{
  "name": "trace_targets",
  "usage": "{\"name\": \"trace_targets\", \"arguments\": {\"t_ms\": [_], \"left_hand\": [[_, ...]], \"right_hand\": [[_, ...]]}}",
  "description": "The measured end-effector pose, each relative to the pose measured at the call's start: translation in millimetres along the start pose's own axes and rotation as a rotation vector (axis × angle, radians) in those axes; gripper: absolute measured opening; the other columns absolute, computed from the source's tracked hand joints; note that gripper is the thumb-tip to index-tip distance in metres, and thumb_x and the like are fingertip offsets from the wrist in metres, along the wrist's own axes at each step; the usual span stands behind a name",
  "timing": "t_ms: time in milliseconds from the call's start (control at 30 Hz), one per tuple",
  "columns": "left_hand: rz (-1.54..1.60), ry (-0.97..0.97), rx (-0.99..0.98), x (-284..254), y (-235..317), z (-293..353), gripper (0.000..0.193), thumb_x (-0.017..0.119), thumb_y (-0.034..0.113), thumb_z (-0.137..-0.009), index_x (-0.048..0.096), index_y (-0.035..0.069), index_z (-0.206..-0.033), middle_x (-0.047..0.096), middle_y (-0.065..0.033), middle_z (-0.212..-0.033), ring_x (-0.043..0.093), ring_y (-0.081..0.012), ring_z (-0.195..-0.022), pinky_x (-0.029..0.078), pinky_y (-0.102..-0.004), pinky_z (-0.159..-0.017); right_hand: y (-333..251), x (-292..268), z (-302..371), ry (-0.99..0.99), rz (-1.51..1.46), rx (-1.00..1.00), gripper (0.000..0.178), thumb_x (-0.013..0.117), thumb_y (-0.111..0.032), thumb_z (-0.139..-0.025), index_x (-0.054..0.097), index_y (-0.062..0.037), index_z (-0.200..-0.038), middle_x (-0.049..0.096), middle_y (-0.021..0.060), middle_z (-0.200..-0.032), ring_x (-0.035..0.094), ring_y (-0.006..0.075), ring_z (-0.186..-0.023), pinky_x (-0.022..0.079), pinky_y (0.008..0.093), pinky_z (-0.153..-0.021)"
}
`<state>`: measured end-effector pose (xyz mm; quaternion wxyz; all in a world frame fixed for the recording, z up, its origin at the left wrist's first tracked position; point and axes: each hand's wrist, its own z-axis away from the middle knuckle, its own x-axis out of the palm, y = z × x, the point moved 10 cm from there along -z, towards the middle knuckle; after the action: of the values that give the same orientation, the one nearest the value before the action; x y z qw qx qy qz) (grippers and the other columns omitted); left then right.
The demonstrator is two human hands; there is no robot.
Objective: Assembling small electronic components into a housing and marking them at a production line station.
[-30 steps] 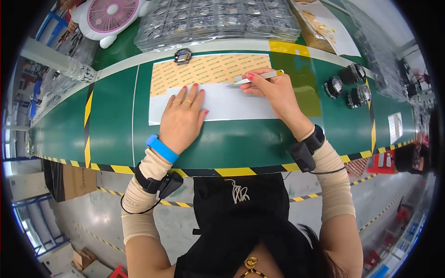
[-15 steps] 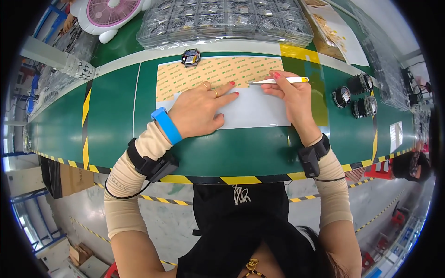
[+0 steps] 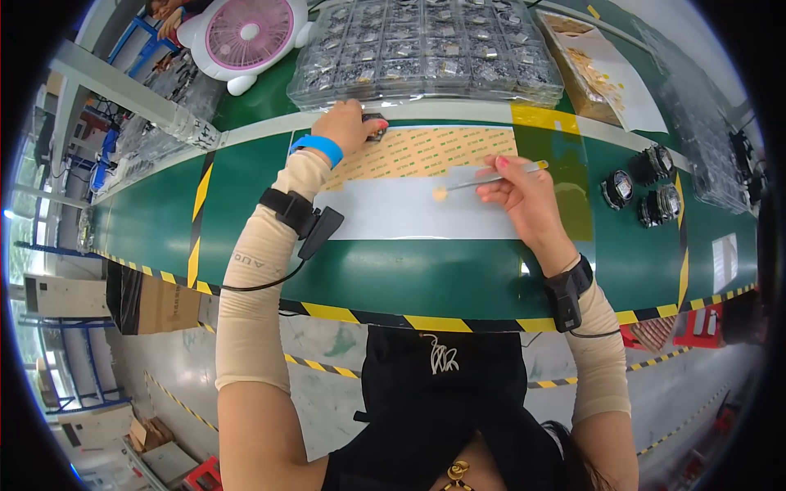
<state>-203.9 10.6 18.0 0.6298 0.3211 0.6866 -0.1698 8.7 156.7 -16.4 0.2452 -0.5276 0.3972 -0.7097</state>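
Note:
My right hand (image 3: 521, 190) is closed around white tweezers (image 3: 491, 177), their tip pointing left. At the tip is a small tan sticker piece (image 3: 440, 195), above the white part of an adhesive sheet (image 3: 385, 214). The sheet's upper part is tan with green print. Up at its far left edge, my left hand (image 3: 342, 129) grips a small dark round watch body (image 3: 375, 128), thumb on its near right side. My fingers hide much of the watch body.
Clear trays (image 3: 426, 57) full of parts stand behind the ledge, beside a pink and white fan (image 3: 249, 34). Right of the sheet are yellow film (image 3: 569, 155) and several round black modules (image 3: 618, 190). A box with tan scraps (image 3: 585, 69) sits far right.
My left hand has left the sheet and moved up to take hold of the watch body. The tweezers have lifted a sticker piece from the sheet. The view has shifted slightly.

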Motion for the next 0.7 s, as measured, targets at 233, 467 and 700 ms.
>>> {"name": "trace_targets", "arguments": {"t_ms": [233, 467, 700], "left_hand": [[0.969, -0.081, -0.006, 6.0, 57.6, 25.1, 0.021, 0.060, 0.012, -0.079, 0.054, -0.001, -0.094, 0.057, -0.0089, -0.074, 0.055, -0.0172, -0.066, 0.044, -0.0234, -0.059], [0.739, 0.336, 0.523, -64.5, 156.2, 98.8, 0.012, 0.063, 0.005, -0.073, 0.060, 0.003, -0.085, 0.057, -0.0063, -0.078, 0.055, -0.0190, -0.064, 0.044, -0.0280, -0.054], [0.785, 0.254, 0.711, -65.9, 171.6, 108.2, 0.028, 0.058, 0.002, -0.076, 0.057, 0.004, -0.104, 0.058, -0.0093, -0.093, 0.057, -0.0212, -0.086, 0.045, -0.0274, -0.073]], "right_hand": [[11.2, 18.5, 10.1, -0.120, -0.030, 0.202, 0.028, 0.049, -0.016, -0.086, 0.052, 0.0075, -0.102, 0.061, 0.0181, -0.086, 0.063, 0.0181, -0.065, 0.052, 0.0258, -0.058], [29.9, 30.7, 16.7, -0.279, -0.167, 0.320, 0.025, 0.050, -0.016, -0.086, 0.053, 0.0068, -0.096, 0.061, 0.0161, -0.083, 0.064, 0.0207, -0.069, 0.053, 0.0267, -0.060], [31.3, 35.1, 19.9, -0.316, -0.350, 0.324, 0.022, 0.050, -0.015, -0.087, 0.055, 0.0048, -0.093, 0.062, 0.0131, -0.079, 0.063, 0.0179, -0.067, 0.053, 0.0258, -0.059]]}}
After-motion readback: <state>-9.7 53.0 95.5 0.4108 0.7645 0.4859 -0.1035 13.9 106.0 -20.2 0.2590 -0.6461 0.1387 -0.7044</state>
